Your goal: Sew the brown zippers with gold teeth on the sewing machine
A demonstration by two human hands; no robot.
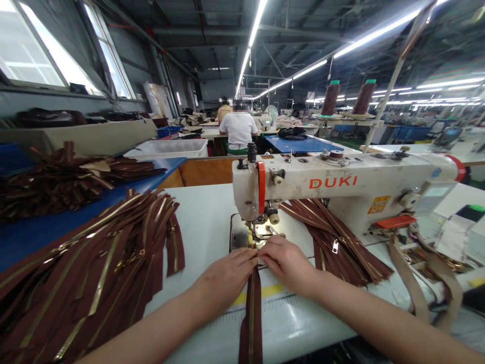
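Left hand (227, 275) and right hand (288, 263) lie nearly flat, fingertips pressing the long brown gold-toothed zipper strip (252, 313) — it runs toward six o'clock from the white DUKI sewing machine (341, 187); heap of brown zippers (94, 273) at nine.

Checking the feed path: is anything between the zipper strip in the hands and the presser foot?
Nothing visible: the left hand and right hand hold the zipper strip with its end right at the presser foot.

White table (204, 222): sewing machine (341, 189), brown zipper heap (94, 273) left, smaller heap (337, 242) right, single zipper (252, 308) centre.
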